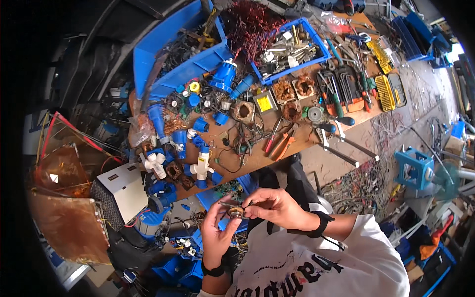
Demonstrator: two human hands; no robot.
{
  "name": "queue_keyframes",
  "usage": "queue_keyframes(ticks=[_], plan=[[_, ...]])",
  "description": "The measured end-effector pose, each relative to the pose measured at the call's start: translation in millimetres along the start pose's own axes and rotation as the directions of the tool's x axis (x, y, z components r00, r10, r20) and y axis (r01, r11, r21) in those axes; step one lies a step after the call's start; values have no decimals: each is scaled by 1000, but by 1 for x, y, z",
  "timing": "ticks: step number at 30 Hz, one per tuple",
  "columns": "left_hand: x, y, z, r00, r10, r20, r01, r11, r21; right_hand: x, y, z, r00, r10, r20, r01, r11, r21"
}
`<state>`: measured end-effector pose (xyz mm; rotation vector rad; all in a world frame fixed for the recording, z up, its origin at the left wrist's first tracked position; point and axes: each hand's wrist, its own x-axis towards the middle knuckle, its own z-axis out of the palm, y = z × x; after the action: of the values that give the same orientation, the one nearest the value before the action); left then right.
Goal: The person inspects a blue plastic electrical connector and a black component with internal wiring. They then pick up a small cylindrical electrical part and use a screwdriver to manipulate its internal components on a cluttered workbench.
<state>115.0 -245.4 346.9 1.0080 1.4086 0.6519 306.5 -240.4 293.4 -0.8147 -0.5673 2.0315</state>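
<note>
I hold a small round part in both hands, in front of my shirt.
My left hand point(217, 228) grips the small round part point(236, 213) between thumb and fingers; my right hand point(274, 208) is closed in a pinch at its side, on what exactly I cannot tell. It seems light and stiff, perhaps slippery on the metal, so I judge the outer rim is the best hold. Beyond is the wooden table point(308, 137) with orange-handled pliers point(284, 145).
</note>
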Motion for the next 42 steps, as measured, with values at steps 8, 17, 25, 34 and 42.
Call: queue_keyframes(ticks=[8,17,25,34,42], plan=[[59,-73,-43,963,-233,138,240,970,-35,59,62,-35,969,212,-123,-205,976,70],[81,-131,-100,937,-350,-22,350,937,3,107,142,-146,848,87,-522,-184,973,-137],[75,-156,-126,883,-459,-95,465,883,55,157,171,-152,681,-38,-732,-135,975,-177],[84,-166,-128,861,-496,-108,493,868,-58,170,192,-155,707,-170,-687,-320,789,-525],[85,-174,-134,854,-504,-127,501,864,-57,197,206,-144,666,-14,-746,-236,945,-228]])
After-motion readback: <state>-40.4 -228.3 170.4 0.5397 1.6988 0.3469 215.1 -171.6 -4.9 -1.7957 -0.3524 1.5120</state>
